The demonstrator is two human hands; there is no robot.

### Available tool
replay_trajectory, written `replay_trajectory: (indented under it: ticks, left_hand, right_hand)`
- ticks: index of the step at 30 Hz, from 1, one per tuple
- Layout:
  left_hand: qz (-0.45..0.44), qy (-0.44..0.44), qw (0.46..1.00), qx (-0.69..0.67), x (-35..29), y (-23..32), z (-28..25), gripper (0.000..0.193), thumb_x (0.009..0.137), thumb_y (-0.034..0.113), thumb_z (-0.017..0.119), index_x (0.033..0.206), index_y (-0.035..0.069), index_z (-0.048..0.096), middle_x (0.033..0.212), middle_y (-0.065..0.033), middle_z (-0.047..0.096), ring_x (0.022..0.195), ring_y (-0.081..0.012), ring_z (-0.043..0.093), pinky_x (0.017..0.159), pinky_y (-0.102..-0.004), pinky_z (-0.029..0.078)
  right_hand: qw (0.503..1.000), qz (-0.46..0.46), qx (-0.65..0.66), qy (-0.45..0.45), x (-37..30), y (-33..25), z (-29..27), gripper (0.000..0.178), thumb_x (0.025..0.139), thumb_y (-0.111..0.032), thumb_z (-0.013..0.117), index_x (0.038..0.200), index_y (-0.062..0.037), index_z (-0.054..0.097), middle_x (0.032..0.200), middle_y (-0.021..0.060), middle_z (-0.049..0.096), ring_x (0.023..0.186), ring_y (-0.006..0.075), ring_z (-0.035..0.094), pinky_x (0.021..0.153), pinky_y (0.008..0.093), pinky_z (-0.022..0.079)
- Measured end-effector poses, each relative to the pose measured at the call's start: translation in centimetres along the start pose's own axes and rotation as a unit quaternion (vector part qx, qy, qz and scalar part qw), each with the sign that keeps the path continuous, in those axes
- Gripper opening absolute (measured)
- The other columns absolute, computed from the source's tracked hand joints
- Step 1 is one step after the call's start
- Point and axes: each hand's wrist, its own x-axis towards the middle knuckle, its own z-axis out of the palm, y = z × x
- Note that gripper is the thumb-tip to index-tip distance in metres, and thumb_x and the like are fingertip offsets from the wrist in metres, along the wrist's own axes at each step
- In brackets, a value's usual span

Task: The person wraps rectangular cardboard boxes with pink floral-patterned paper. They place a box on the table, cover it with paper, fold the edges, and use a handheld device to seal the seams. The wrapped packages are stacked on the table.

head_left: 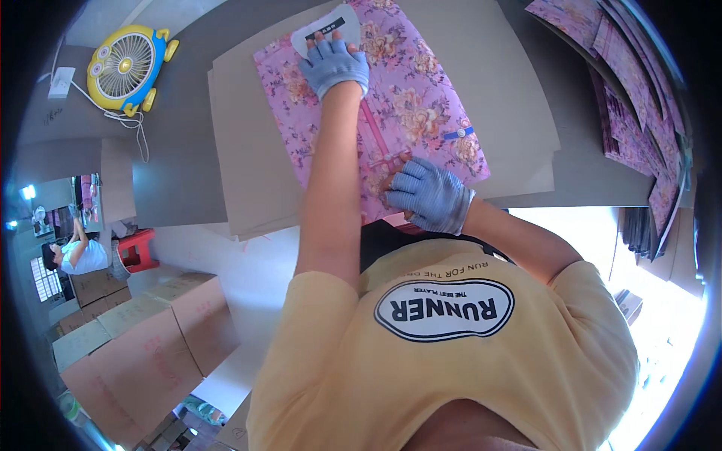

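A flat pink sheet (pixel 412 111) printed with flowers lies at a slant on large grey-brown boards. My left hand (pixel 336 66), in a light blue fingerless glove, rests on its far end with fingers spread. The fingertips touch a pale rounded patch (pixel 347 21) with a dark label. Below that hand run a pink strip and a bow (pixel 387 159) on the sheet. My right hand (pixel 432 197), gloved alike, lies palm down by the near edge, fingers bent and apart next to the bow. A small blue band (pixel 459 134) shows at the sheet's right side.
The grey-brown boards (pixel 511 98) lie stacked on a dark table (pixel 177 188). Several floral pieces (pixel 628 68) are piled at the far right. A yellow-and-blue fan (pixel 124 66) stands far left. Cardboard boxes (pixel 143 353), a red stool (pixel 137 249) and another person (pixel 84 254) are at left.
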Motion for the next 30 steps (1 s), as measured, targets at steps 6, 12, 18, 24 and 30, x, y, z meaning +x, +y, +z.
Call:
replay_trajectory:
  ticks: [6, 12, 18, 24, 30]
  left_hand:
    - [-0.061, -0.006, 0.998, -0.014, -0.9, 2.0, -0.7, 0.057, 0.094, 0.040, 0.028, 0.144, 0.013, 0.033, 0.151, -0.0129, 0.027, 0.139, -0.0292, 0.025, 0.109, -0.0505, 0.020]
    - [-0.059, 0.003, 0.998, -0.029, -1.0, 1.6, -0.3, 0.058, 0.094, 0.041, 0.028, 0.143, 0.012, 0.035, 0.151, -0.0149, 0.027, 0.139, -0.0314, 0.025, 0.109, -0.0516, 0.019]
    - [-0.047, 0.003, 0.998, -0.032, -0.8, 1.9, -0.4, 0.058, 0.093, 0.041, 0.030, 0.143, 0.011, 0.034, 0.151, -0.0154, 0.026, 0.140, -0.0309, 0.023, 0.110, -0.0528, 0.017]
    - [-0.047, 0.009, 0.999, -0.020, -1.2, 1.7, -0.3, 0.058, 0.092, 0.037, 0.034, 0.143, 0.008, 0.034, 0.150, -0.0172, 0.027, 0.139, -0.0332, 0.022, 0.109, -0.0549, 0.016]
    - [-0.031, -0.012, 0.997, -0.075, -1.0, 2.1, -1.1, 0.059, 0.091, 0.033, 0.039, 0.141, 0.002, 0.034, 0.148, -0.0223, 0.027, 0.139, -0.0360, 0.020, 0.109, -0.0564, 0.014]
  right_hand:
    - [0.999, 0.022, 0.010, -0.034, -0.4, 0.0, -0.1, 0.037, 0.060, -0.015, 0.066, 0.096, -0.0099, 0.062, 0.109, 0.0060, 0.058, 0.106, 0.0276, 0.052, 0.104, 0.0464, 0.036]
    - [0.992, 0.093, -0.058, -0.063, -0.6, 0.9, -1.9, 0.045, 0.073, -0.024, 0.061, 0.116, -0.0100, 0.057, 0.124, 0.0070, 0.054, 0.120, 0.0280, 0.046, 0.109, 0.0490, 0.026]
    - [0.941, 0.180, -0.273, -0.088, 2.6, 7.0, -5.3, 0.063, 0.088, -0.040, 0.045, 0.143, -0.0126, 0.031, 0.151, 0.0072, 0.027, 0.141, 0.0250, 0.020, 0.116, 0.0472, 0.011]
    - [0.926, 0.155, -0.340, -0.049, 10.3, 17.9, -5.5, 0.061, 0.095, -0.045, 0.029, 0.147, -0.0129, 0.023, 0.153, 0.0081, 0.021, 0.143, 0.0258, 0.014, 0.116, 0.0436, 0.013]
    - [0.926, 0.185, -0.330, 0.015, 21.4, 32.2, -6.6, 0.056, 0.094, -0.043, 0.038, 0.140, -0.0109, 0.038, 0.149, 0.0162, 0.029, 0.138, 0.0345, 0.026, 0.112, 0.0514, 0.021]
